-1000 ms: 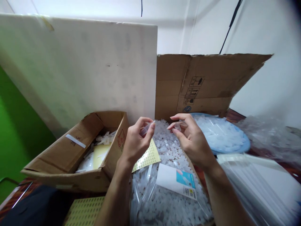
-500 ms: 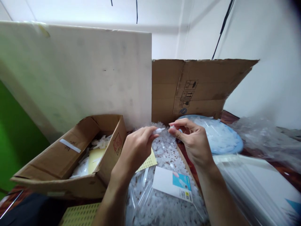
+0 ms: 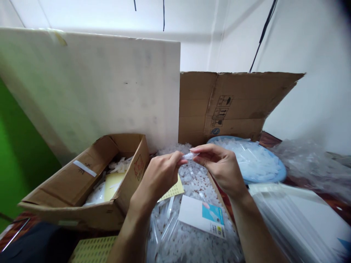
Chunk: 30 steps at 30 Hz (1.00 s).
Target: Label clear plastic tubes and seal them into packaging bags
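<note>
My left hand (image 3: 161, 168) is closed in a pinch around a small translucent plastic tube (image 3: 188, 156) with a tapered tip. At the tube's other end are the thumb and fingertips of my right hand (image 3: 221, 163), also pinched together; the small whitish piece between them is mostly hidden. Below both hands spreads a heap of small white translucent plastic pieces (image 3: 192, 174). On this heap lie a white card with a blue picture (image 3: 201, 215), a yellow sticker sheet (image 3: 175, 190) and several long clear tubes or sleeves.
An open cardboard box (image 3: 55, 190) stands at left, with white pieces and a yellow sheet inside. At right are a blue basin (image 3: 282, 175) of translucent pieces, stacked white cards (image 3: 304, 208) and crumpled clear plastic (image 3: 304, 160). A cardboard sheet (image 3: 241, 98) leans behind.
My two hands have come together, and the tapered tip of the tube now meets the fingertips of my right hand. The view has shifted slightly.
</note>
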Tool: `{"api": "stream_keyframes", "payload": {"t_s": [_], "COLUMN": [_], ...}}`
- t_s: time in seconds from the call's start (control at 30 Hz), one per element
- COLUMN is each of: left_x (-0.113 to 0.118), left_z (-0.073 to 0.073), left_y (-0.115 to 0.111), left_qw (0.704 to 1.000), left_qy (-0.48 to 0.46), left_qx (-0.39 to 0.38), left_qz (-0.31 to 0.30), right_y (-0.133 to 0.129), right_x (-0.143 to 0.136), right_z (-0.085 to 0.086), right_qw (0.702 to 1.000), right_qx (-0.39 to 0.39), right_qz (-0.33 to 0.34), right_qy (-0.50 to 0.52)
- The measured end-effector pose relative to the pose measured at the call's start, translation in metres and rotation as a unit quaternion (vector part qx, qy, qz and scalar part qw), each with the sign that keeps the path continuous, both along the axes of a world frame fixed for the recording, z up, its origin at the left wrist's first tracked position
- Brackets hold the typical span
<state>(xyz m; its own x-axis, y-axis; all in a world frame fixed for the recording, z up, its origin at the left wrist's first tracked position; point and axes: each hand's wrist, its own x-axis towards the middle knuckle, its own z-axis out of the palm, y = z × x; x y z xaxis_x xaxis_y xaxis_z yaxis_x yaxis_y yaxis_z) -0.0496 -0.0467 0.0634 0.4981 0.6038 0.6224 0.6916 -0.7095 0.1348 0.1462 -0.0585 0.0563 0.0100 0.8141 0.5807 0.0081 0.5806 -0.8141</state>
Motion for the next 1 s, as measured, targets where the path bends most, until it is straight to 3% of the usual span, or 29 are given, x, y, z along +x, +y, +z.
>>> {"api": "stream_keyframes", "payload": {"t_s": [0.2, 0.4, 0.6, 0.8, 0.9, 1.0], "left_x": [0.002, 0.009, 0.006, 0.007, 0.008, 0.008], "left_z": [0.000, -0.004, -0.008, -0.008, -0.008, -0.007], "left_y": [-0.002, -0.003, 0.002, 0.007, 0.008, 0.008], "left_qw": [1.000, 0.999, 0.997, 0.997, 0.998, 1.000], "left_qy": [0.012, 0.048, 0.076, 0.080, 0.057, 0.025], "left_qx": [-0.001, 0.003, -0.007, 0.009, 0.016, 0.009], "left_qz": [-0.004, -0.013, 0.031, 0.004, -0.010, 0.004], "right_y": [-0.001, 0.008, 0.008, 0.008, 0.011, 0.011], "right_x": [-0.005, -0.007, 0.004, -0.002, -0.003, -0.002], "right_z": [0.000, -0.010, -0.007, -0.009, -0.013, -0.011], "right_qw": [0.997, 0.974, 0.977, 0.964, 0.968, 0.979], "right_qx": [-0.016, -0.084, -0.124, -0.123, -0.148, -0.112], "right_qz": [-0.028, -0.125, 0.046, -0.004, 0.012, 0.001], "right_qy": [-0.070, -0.168, -0.166, -0.234, -0.203, -0.168]}}
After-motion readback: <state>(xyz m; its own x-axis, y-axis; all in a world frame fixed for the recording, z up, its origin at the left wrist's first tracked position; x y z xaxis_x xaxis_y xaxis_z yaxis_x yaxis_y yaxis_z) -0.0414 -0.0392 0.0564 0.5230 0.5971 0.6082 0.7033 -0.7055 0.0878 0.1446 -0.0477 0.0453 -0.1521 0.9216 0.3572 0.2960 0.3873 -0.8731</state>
